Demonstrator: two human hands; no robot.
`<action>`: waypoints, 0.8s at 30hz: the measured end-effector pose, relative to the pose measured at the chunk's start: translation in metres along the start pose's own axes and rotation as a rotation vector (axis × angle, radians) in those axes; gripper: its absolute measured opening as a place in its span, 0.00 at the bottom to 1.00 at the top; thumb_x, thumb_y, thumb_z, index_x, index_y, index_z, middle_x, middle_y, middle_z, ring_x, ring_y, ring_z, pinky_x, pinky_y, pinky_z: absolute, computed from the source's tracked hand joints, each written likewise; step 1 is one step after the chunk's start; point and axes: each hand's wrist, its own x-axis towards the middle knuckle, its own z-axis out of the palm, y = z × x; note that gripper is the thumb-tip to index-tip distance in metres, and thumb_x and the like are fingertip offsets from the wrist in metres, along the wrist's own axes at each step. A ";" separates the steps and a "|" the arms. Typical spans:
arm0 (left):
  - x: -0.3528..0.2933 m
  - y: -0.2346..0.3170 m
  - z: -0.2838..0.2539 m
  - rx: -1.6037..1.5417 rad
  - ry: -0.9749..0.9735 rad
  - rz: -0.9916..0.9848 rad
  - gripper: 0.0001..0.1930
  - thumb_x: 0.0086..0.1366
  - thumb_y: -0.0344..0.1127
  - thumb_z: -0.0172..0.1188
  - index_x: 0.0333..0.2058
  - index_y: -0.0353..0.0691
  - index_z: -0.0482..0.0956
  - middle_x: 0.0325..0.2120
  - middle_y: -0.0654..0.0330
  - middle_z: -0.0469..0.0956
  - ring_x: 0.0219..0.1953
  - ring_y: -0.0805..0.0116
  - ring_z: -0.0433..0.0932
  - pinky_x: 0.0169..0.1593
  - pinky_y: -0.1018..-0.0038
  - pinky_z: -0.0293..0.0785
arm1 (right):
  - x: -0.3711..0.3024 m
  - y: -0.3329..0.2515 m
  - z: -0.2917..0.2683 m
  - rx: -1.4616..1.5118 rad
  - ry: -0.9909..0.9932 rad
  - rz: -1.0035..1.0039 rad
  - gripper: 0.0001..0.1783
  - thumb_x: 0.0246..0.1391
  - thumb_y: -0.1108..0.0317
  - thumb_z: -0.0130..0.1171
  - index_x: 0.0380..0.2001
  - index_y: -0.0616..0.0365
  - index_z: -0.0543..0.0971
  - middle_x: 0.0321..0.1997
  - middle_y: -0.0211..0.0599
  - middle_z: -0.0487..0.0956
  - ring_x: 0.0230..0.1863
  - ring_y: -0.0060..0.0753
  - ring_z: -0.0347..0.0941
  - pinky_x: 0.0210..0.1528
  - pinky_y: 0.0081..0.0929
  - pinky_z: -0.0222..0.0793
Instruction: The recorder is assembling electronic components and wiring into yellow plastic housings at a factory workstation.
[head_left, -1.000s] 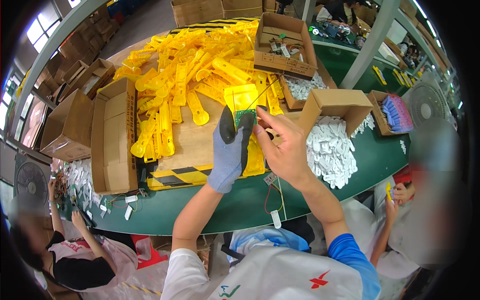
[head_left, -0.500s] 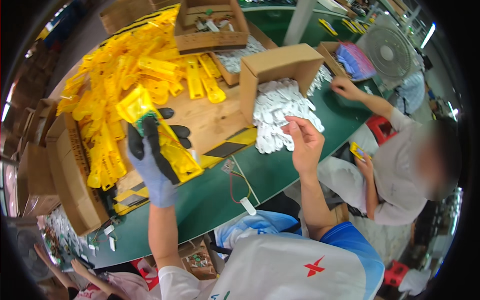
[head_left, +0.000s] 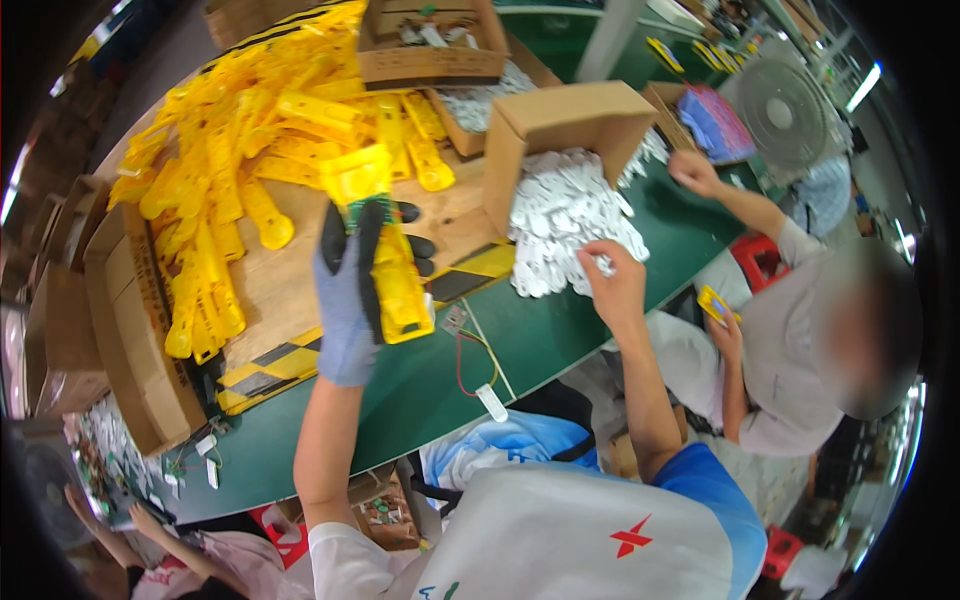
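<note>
Yellow casing held within left fingers

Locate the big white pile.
Right of centre in the head view, the white pile spreads from the open carton over the green table, by the right hand.

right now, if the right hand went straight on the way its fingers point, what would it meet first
Most likely the white parts: the right hand points forward and slightly left into their pile. They overlap in this view, so whether they touch is unclear.
</note>
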 end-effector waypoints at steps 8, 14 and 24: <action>-0.008 0.002 0.006 0.041 -0.104 0.018 0.20 0.74 0.47 0.48 0.56 0.40 0.65 0.39 0.53 0.77 0.28 0.65 0.81 0.30 0.72 0.80 | 0.030 -0.121 0.001 0.806 -0.242 -0.119 0.09 0.61 0.72 0.58 0.42 0.67 0.78 0.38 0.39 0.81 0.36 0.26 0.80 0.39 0.18 0.73; -0.015 0.010 0.005 0.110 -0.102 0.262 0.18 0.74 0.42 0.50 0.56 0.39 0.66 0.40 0.54 0.78 0.31 0.70 0.79 0.31 0.73 0.81 | 0.065 -0.171 0.014 1.141 -0.703 -0.269 0.08 0.57 0.76 0.62 0.39 0.69 0.79 0.38 0.40 0.81 0.38 0.26 0.80 0.46 0.23 0.77; -0.024 0.023 0.002 0.145 -0.025 0.305 0.20 0.71 0.36 0.53 0.58 0.36 0.67 0.36 0.60 0.77 0.35 0.77 0.72 0.39 0.77 0.72 | 0.070 -0.196 0.032 0.995 -0.729 -0.308 0.06 0.61 0.71 0.60 0.36 0.63 0.76 0.33 0.29 0.76 0.33 0.15 0.71 0.37 0.16 0.69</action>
